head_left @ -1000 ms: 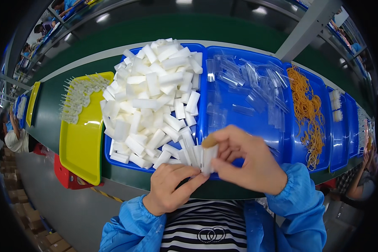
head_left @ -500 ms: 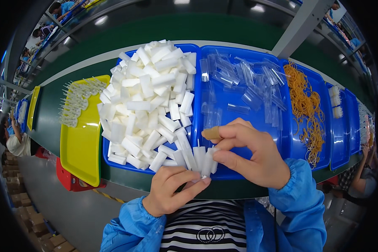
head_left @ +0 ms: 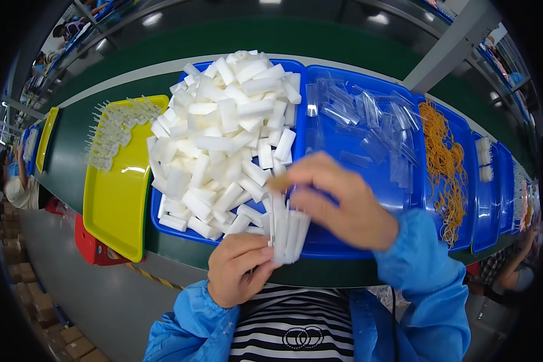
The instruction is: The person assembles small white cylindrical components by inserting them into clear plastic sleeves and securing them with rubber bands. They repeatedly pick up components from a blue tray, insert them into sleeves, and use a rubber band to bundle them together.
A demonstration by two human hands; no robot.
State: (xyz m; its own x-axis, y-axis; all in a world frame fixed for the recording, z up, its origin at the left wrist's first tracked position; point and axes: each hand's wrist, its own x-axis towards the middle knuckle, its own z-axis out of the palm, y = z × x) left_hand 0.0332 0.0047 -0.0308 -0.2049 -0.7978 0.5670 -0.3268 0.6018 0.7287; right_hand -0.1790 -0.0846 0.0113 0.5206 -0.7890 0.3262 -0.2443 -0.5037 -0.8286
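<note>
My left hand (head_left: 241, 268) is closed, pinching the lower end of a bundle of white foam pieces (head_left: 291, 238) that stand side by side, with thin white tips showing above. My right hand (head_left: 347, 202) hovers over the bundle's right side, fingers curled and smeared by motion; whether it holds anything cannot be made out. One of its fingers wears a tan finger cot (head_left: 277, 183). Just beyond both hands rises a heap of loose white foam pieces (head_left: 217, 143) in a blue tray (head_left: 301, 90).
Right of the heap, another blue tray holds clear plastic sleeves (head_left: 368, 111); beyond are orange rubber bands (head_left: 443, 163) in a blue tray. At left, a yellow tray (head_left: 116, 208) carries white pronged parts (head_left: 117, 130). A red stool (head_left: 96, 244) and stacked cartons stand lower left.
The bundle in my left hand has shifted slightly left and stands more upright. My right hand has moved left and its fingers have come off the pieces they were gripping.
</note>
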